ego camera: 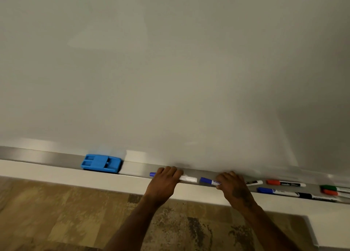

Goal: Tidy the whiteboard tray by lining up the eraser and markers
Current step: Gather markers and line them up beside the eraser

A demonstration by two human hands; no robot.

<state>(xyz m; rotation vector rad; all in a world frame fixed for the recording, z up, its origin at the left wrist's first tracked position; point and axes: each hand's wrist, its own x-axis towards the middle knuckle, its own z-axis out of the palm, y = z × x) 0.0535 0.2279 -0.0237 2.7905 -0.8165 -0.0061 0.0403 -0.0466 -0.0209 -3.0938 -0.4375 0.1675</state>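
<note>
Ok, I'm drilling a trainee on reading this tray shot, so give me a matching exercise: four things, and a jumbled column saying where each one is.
Things:
1. blue eraser
2. left hand
3. right hand
4. red-capped marker

Places:
A. on the marker with the blue cap showing
B. leftmost on the tray
C. right of both hands
D. on the white marker with a blue end

Pairs: 1-B, 2-D, 3-A, 4-C

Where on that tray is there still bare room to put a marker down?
Bare tray runs between the blue eraser and the left hand, and left of the eraser toward the frame's edge. Right of the right hand it is crowded: red marker, blue marker and more lie close together.
</note>
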